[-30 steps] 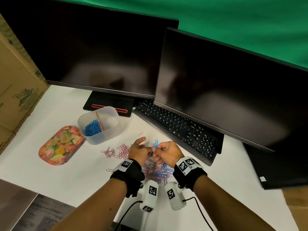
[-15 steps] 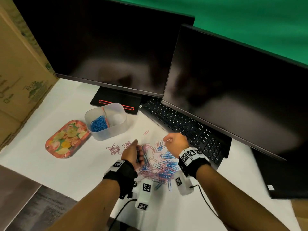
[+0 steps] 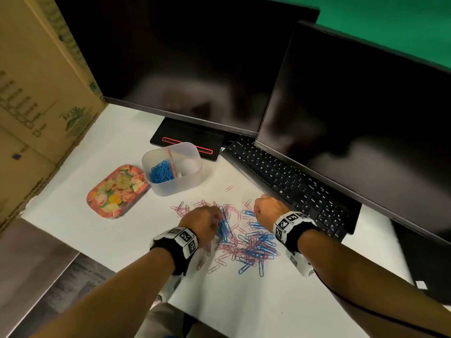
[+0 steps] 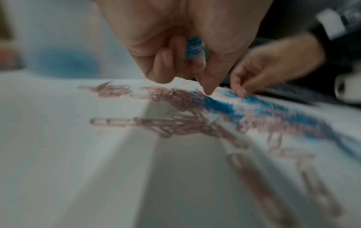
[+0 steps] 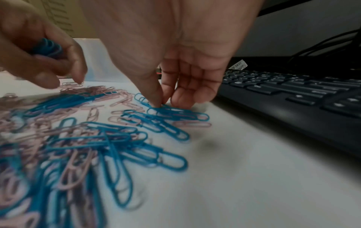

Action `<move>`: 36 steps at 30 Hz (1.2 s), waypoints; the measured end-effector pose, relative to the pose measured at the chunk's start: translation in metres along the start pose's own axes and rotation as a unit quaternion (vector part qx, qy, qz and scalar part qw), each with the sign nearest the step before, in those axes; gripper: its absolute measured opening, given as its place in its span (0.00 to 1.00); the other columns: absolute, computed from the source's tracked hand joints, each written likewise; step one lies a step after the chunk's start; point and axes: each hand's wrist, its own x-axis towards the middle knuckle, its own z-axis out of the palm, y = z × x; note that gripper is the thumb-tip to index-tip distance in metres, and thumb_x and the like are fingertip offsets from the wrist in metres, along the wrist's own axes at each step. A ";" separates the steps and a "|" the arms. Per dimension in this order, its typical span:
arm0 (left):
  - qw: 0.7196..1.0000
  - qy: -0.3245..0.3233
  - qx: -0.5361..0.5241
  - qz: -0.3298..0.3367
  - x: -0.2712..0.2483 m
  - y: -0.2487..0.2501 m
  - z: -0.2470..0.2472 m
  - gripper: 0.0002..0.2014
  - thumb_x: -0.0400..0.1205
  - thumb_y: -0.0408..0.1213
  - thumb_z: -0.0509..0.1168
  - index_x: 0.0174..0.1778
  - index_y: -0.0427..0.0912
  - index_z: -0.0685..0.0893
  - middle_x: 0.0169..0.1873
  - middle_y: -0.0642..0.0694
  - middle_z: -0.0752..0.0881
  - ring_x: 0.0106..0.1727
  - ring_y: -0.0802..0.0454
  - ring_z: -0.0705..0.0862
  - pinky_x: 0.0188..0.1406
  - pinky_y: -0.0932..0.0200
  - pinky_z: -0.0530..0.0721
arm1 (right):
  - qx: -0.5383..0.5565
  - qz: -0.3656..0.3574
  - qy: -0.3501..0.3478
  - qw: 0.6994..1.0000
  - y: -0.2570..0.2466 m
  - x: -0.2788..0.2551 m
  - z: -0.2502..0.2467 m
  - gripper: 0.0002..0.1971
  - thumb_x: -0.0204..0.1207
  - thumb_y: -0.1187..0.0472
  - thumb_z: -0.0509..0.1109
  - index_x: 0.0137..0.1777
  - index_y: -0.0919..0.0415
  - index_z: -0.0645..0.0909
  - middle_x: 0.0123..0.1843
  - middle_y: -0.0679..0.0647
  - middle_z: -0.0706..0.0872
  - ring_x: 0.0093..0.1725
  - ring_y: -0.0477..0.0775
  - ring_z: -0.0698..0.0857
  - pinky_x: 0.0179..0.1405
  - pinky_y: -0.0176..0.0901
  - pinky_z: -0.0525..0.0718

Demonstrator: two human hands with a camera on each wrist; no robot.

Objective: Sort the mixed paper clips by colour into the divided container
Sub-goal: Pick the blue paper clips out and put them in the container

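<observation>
A loose pile of blue and pink paper clips (image 3: 246,242) lies on the white table in front of me. My left hand (image 3: 205,222) hovers over the pile's left side, its fingers curled round a bunch of blue clips (image 4: 194,47). My right hand (image 3: 264,209) is at the pile's far right edge, beside the keyboard; its thumb and forefinger pinch a blue clip (image 5: 156,106) that lies on the table. The translucent divided container (image 3: 185,176) stands beyond the pile to the left, with blue clips (image 3: 162,172) in its left compartment.
A black keyboard (image 3: 288,181) runs along the right, under two dark monitors (image 3: 353,118). A flowery tin lid (image 3: 117,191) lies left of the container. A cardboard box (image 3: 36,106) walls the left side. The table's front edge (image 3: 73,245) is near my left forearm.
Both hands, joined over the pile a second ago, have parted and dropped onto it. The left still holds blue clips; the right has moved right and pinches a clip.
</observation>
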 end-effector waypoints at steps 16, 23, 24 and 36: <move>0.977 -0.060 0.153 0.135 0.026 0.007 -0.005 0.07 0.81 0.36 0.59 0.50 0.48 0.80 0.54 0.48 0.79 0.49 0.41 0.84 0.45 0.54 0.80 | 0.134 0.017 0.048 0.990 0.005 -0.019 0.009 0.10 0.79 0.59 0.64 0.59 0.51 0.79 0.61 0.51 0.83 0.56 0.57 0.85 0.56 0.49 0.85; 0.987 0.054 -0.152 0.015 0.022 -0.006 -0.020 0.11 0.80 0.31 0.64 0.51 0.52 0.85 0.41 0.46 0.86 0.40 0.49 0.83 0.45 0.61 0.81 | 0.204 -0.028 0.058 0.977 -0.029 -0.028 0.020 0.06 0.76 0.55 0.69 0.52 0.49 0.83 0.54 0.49 0.86 0.49 0.51 0.85 0.54 0.45 0.85; 0.976 0.052 -0.210 -0.012 0.022 -0.008 -0.020 0.14 0.80 0.30 0.62 0.55 0.51 0.85 0.38 0.44 0.84 0.34 0.51 0.80 0.38 0.62 0.78 | 0.185 -0.036 0.046 0.981 -0.035 -0.029 0.025 0.08 0.76 0.52 0.69 0.54 0.49 0.83 0.56 0.49 0.85 0.52 0.52 0.85 0.55 0.46 0.85; 0.759 -0.062 -0.615 -0.204 -0.004 -0.014 -0.025 0.09 0.76 0.39 0.55 0.36 0.42 0.77 0.25 0.47 0.70 0.22 0.52 0.64 0.21 0.64 0.59 | 0.191 0.002 0.029 0.981 -0.059 -0.018 0.038 0.06 0.77 0.57 0.67 0.44 0.56 0.85 0.49 0.56 0.88 0.49 0.61 0.87 0.49 0.47 0.87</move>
